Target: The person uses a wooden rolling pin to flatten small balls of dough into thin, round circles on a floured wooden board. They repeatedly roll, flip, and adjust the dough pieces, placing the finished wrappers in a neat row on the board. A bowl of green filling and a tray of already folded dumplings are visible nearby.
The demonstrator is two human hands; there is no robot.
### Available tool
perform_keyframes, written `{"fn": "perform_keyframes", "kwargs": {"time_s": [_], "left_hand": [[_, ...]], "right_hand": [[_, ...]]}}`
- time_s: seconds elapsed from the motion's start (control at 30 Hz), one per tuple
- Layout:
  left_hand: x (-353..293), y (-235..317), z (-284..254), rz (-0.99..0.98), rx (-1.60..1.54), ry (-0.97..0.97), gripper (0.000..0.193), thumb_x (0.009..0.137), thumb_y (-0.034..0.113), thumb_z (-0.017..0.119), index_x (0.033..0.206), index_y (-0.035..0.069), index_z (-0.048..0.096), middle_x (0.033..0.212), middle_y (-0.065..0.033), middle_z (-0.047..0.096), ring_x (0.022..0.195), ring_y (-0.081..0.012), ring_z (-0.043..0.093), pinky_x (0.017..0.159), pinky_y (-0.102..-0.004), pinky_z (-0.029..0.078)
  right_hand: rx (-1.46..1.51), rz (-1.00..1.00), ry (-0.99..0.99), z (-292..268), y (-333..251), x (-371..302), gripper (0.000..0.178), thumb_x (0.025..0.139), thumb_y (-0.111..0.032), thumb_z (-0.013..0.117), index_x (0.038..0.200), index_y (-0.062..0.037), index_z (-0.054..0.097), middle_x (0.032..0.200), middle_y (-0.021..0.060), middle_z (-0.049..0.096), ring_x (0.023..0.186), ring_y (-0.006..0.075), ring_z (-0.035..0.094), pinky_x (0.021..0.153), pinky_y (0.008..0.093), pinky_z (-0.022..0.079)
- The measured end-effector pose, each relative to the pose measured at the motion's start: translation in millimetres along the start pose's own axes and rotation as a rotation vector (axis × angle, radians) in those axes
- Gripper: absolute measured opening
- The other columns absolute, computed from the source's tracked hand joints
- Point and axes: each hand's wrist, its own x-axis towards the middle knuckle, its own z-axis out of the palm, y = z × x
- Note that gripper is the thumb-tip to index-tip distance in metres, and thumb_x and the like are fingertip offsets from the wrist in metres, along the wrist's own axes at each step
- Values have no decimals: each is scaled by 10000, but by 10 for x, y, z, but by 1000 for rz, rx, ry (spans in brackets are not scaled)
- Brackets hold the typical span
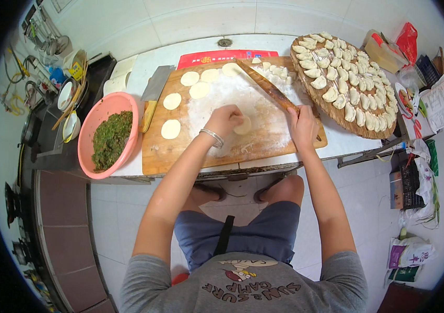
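My left hand (224, 121), with a bracelet at its wrist, is closed with its fingers at the edge of a small dough round (244, 126) on the floured wooden board (157, 159). My right hand (304, 125) grips the near end of a wooden rolling pin (266, 85), which slants away to the upper left across the board. Several flat round wrappers (171, 129) lie on the left and far parts of the board. At its far right sit several small dough pieces (278, 71), dusted with flour.
A pink basin (84, 136) of chopped green filling (112, 136) stands left of the board, with a cleaver (156, 86) between them. On the right, a round wooden board (331, 112) carries rows of dumplings (354, 96). Red scissors (416, 127) lie beyond it.
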Motion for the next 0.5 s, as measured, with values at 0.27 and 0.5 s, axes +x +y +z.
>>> {"fn": "perform_keyframes", "kwargs": {"time_s": [0.27,0.5], "left_hand": [[-64,-150,112,286,730,-12,580,903,332,640,1347,-12,494,1465,-221,424,1359,-378,398,1113,-453,343],[-77,-161,249,259,769,-104,715,976,426,473,1493,-33,290,1588,-230,239,1463,-397,246,1199,-467,209]], "right_hand": [[-21,-14,7,12,17,-4,357,931,-406,621,937,-51,585,877,144,620,792,365,630,647,474,488],[-13,-15,0,-31,-29,8,347,922,-395,636,937,-51,593,869,139,622,788,355,630,656,458,490]]}}
